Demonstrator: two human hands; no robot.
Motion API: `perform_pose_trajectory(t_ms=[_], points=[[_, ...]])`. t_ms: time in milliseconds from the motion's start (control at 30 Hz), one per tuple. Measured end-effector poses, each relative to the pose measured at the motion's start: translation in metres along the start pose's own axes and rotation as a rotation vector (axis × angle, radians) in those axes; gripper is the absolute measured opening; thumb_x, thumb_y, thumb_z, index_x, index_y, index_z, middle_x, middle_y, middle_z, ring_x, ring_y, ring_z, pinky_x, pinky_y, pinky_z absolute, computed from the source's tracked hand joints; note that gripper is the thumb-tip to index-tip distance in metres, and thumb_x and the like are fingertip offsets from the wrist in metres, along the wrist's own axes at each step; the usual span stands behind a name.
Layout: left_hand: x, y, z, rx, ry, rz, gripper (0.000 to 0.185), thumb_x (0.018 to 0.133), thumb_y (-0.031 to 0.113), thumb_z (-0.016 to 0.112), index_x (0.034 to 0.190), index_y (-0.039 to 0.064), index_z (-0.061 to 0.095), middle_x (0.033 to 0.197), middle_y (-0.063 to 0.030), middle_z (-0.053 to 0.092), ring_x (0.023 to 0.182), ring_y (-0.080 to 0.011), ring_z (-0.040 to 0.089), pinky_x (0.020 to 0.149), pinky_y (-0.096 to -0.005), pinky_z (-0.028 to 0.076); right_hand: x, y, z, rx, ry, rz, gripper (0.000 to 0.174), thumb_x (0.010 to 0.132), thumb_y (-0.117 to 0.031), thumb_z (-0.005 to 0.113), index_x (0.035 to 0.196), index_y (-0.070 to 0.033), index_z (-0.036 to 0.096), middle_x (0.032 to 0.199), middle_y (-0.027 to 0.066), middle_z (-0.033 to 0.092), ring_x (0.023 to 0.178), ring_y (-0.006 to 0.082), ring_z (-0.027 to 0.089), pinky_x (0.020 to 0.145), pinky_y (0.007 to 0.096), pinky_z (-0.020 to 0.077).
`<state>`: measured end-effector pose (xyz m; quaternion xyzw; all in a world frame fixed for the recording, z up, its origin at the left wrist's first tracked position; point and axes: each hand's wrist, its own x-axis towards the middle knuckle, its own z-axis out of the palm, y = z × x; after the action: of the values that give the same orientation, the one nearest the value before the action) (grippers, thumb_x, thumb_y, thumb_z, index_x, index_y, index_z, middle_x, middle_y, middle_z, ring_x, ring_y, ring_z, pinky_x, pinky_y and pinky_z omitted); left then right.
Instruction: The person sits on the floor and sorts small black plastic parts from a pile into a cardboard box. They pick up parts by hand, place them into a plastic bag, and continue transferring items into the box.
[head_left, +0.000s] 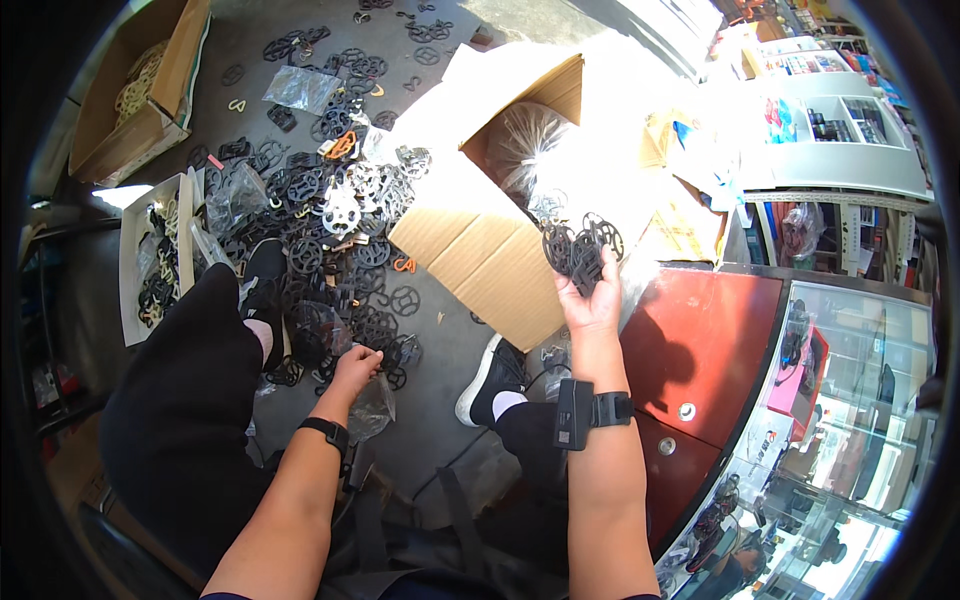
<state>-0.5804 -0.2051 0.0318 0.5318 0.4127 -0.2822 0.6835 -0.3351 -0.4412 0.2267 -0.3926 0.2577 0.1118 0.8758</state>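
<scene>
My right hand holds several round black plastic pieces with cut-out rings, just beyond the near flap of an open cardboard box. Inside that box sits a tied clear plastic bag. My left hand has its fingertips together at the top of a clear plastic bag, which hangs below them. Close by, at the near edge of a large heap of similar black pieces on the floor, lie more of these rings. An orange hook lies beside the heap.
At the upper left stands a cardboard box with cream rings. A shallow white box of mixed pieces is at the left. A red cabinet and glass display case flank my right arm. My shoes rest near the heap.
</scene>
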Motion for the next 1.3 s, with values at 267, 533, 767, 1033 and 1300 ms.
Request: perform_pose_trajectory(t_ms=[267,533,767,1033,1300], points=[[0.014,0.004,0.012,0.098,-0.067,0.065,0.018,0.088,0.026,0.061,0.092,0.008,0.06,0.082,-0.0005,0.061,0.072,-0.0091,0.055,0.062,-0.0248,0.044,0.017,-0.004,0.003,-0.035,0.123,-0.038,0.037,0.091,-0.032,0.058,0.114,-0.003,0.055,0.111,0.0132,0.062,0.097,0.0284,0.063,0.08,0.0428,0.0542],[-0.036,0.103,0.079,0.054,0.094,0.553,0.015,0.084,0.017,0.062,0.087,0.003,0.059,0.074,-0.0056,0.059,0.067,-0.014,0.056,0.063,-0.0292,0.046,0.019,-0.015,0.003,-0.173,0.145,-0.015,0.026,0.093,-0.025,0.056,0.11,-0.005,0.057,0.106,0.0117,0.064,0.095,0.0272,0.063,0.079,0.0411,0.0537],[-0.091,0.246,0.154,0.513,0.036,1.316,0.031,0.079,0.008,0.063,0.109,0.01,0.06,0.101,-0.0101,0.056,0.086,-0.0275,0.06,0.074,-0.036,0.05,0.01,-0.004,0.007,-0.112,0.199,0.015,0.028,0.095,-0.023,0.051,0.111,-0.001,0.055,0.104,0.0116,0.063,0.094,0.0257,0.062,0.082,0.0422,0.0521],[-0.048,0.252,0.161,0.328,-0.048,1.267,0.019,0.08,0.008,0.065,0.099,0.008,0.066,0.095,-0.0096,0.06,0.086,-0.0277,0.061,0.075,-0.0342,0.049,0.007,-0.006,0.011,0.018,0.197,0.004,0.031,0.098,-0.021,0.039,0.116,0.003,0.048,0.111,0.0172,0.059,0.101,0.0313,0.059,0.088,0.0494,0.0498],[-0.025,0.247,0.146,-0.368,-0.345,0.648,0.014,0.09,0.009,0.058,0.1,0.002,0.064,0.09,-0.0043,0.067,0.08,-0.0105,0.061,0.074,-0.0233,0.049,0.007,-0.007,0.008,-0.056,0.28,0.01,0.031,0.098,-0.012,0.034,0.12,0.007,0.043,0.118,0.021,0.054,0.108,0.0342,0.055,0.094,0.0495,0.0467]])
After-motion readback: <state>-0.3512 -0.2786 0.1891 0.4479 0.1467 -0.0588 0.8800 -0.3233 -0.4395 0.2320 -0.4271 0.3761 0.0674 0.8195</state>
